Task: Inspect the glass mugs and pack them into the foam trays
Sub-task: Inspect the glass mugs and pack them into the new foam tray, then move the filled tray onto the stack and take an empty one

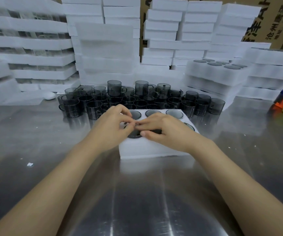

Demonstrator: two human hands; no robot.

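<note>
Steel table (35, 133), foam stacks (106, 53) behind, both hands' fingers (127, 114) curled over tray (154, 149), grip unclear

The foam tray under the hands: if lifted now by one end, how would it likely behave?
The foam tray is probably light itself, but mugs fill its visible holes, so it would feel heavier. The foam looks soft; lifted by one end, it might flex or crumble. The glass is fragile; a tilt could spill mugs.
</note>
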